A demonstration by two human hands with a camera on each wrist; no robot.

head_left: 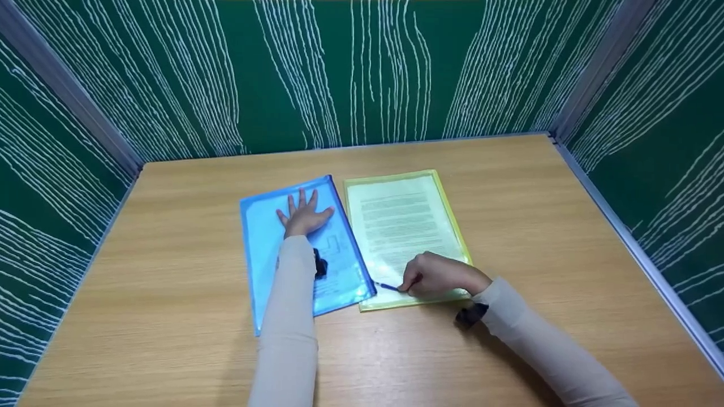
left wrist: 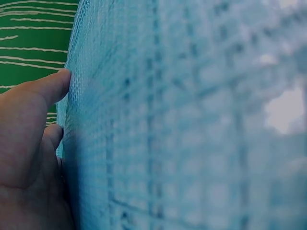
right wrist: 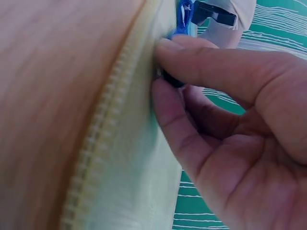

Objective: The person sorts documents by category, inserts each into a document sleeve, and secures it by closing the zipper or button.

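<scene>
A blue mesh zip pouch lies tilted on the table with paper showing through it. My left hand rests on its upper part, fingers spread, and the mesh fills most of the left wrist view. Along the pouch's right edge runs a dark blue zipper. At that zipper's near end, my right hand pinches a blue zipper pull between thumb and forefinger. This hand is over the lower part of a yellow zip pouch, which holds a printed sheet.
Both pouches are on a wooden table, the blue one slightly overlapping the yellow one. Green panels with white wavy lines stand behind and at both sides. Dark wrist cameras are strapped at the sleeves.
</scene>
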